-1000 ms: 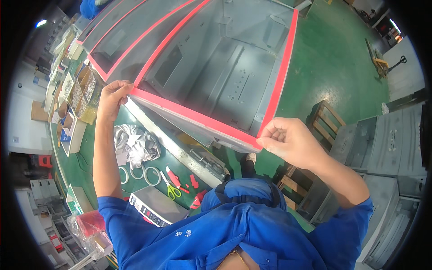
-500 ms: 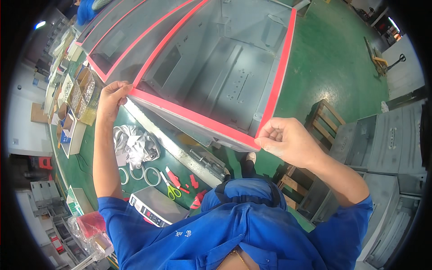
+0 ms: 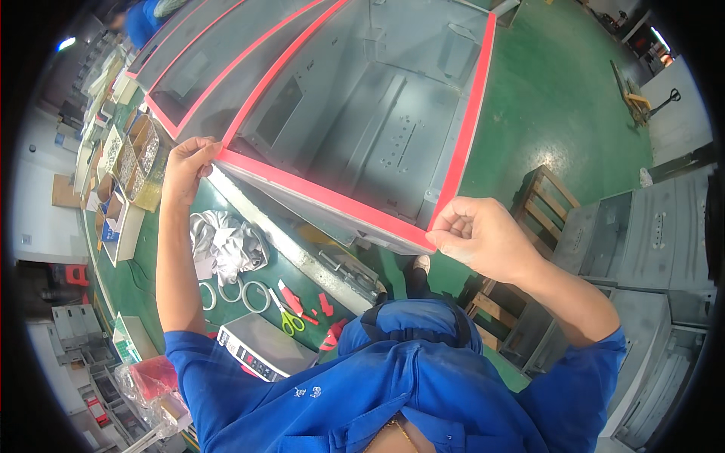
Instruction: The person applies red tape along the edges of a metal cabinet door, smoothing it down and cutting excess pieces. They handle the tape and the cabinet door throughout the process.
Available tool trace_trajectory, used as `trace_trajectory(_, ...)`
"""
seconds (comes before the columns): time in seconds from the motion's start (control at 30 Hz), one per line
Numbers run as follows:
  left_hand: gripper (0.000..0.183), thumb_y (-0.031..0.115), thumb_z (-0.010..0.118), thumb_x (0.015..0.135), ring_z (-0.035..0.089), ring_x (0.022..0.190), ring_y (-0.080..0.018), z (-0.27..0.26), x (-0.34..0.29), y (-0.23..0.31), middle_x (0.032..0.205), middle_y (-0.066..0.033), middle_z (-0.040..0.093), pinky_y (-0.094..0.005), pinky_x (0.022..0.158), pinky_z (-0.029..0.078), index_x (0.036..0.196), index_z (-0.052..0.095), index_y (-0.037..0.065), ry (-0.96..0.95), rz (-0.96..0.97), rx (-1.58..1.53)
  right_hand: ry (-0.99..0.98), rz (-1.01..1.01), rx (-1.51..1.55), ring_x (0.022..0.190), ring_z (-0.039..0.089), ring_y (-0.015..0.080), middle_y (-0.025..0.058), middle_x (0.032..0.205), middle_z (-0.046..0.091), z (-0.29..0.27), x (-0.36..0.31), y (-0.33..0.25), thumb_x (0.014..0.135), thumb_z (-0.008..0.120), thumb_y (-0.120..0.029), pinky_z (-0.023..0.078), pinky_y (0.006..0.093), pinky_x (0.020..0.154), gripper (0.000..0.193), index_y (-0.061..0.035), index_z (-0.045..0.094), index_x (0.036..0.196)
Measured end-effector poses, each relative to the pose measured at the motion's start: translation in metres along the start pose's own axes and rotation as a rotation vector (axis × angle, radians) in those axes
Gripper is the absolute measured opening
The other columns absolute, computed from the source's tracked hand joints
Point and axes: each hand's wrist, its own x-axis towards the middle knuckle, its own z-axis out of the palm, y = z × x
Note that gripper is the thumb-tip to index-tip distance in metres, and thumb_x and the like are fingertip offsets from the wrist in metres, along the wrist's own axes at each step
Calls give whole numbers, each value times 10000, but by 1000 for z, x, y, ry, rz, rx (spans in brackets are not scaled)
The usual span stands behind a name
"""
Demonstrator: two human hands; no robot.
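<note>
A grey metal cabinet (image 3: 355,128) lies in front of me with its open side up and red tape along its rim. One strip of red tape (image 3: 325,189) runs across the edge nearest me. My left hand (image 3: 189,166) pinches that strip at the left corner, thumb against fingers. At the right corner, my right hand (image 3: 483,238) is closed in a pinch on the strip's other end. Between the two hands the tape looks straight along the edge; I cannot tell whether it is fully stuck down.
On the green bench to the left are a white cloth (image 3: 230,245), tape rolls (image 3: 257,297), green-handled scissors (image 3: 290,321), red tape scraps (image 3: 332,336) and a grey control box (image 3: 264,347). Parts bins (image 3: 140,162) stand farther left. More taped cabinets (image 3: 204,68) lie beyond. Wooden pallets (image 3: 540,208) are at right.
</note>
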Motion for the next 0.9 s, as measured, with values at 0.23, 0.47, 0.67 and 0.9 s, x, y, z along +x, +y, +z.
trace_trajectory(0.23,61,37,674,730,424,536,-15,-1,1,-1,731,2,572,-166,457,305,761,629,12,-5,3,-1,23,-15,-22,551,504,28,-13,621,556,2,-1,-1,776,638,-75,413,198,509,102,-2,579,737)
trace_trajectory(0.47,66,41,677,730,430,537,-18,-3,2,-2,746,-2,579,-168,455,308,767,631,13,-7,0,-2,77,-91,-103,544,575,150,58,581,584,4,-5,4,760,634,-119,446,270,530,103,-33,588,794)
trace_trajectory(0.67,72,49,679,726,415,527,-23,-2,2,0,740,-3,574,-174,456,305,757,628,9,-9,-5,13,300,-283,-85,543,554,157,53,667,555,14,-17,19,766,608,-32,445,263,511,140,-48,534,883)
trace_trajectory(0.9,71,47,675,722,405,521,-25,0,0,3,708,5,554,-181,457,299,751,622,9,-6,-13,37,517,-710,-268,643,569,208,104,855,559,26,-20,49,698,605,69,467,293,541,237,1,562,920)
